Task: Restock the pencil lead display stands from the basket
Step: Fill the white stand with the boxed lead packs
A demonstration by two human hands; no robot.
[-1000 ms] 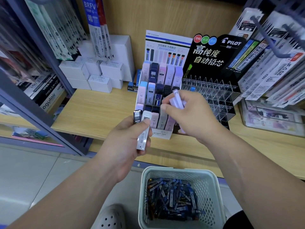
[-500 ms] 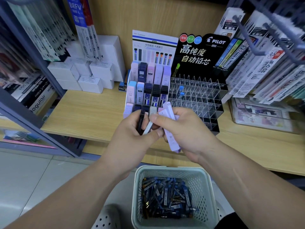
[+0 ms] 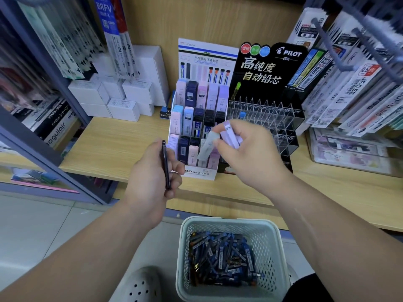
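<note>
Your right hand pinches a flat frosted grey case, lilac cases tucked behind, frame centre, over the white card stand. Your left hand curls round a slim black case. Clear acrylic stand centre-right. Perforated plastic basket, bottom centre, holds blue tubes.

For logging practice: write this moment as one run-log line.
left hand holds dark case; right hand holds lilac cases, pinches grey case; basket stocked
</note>
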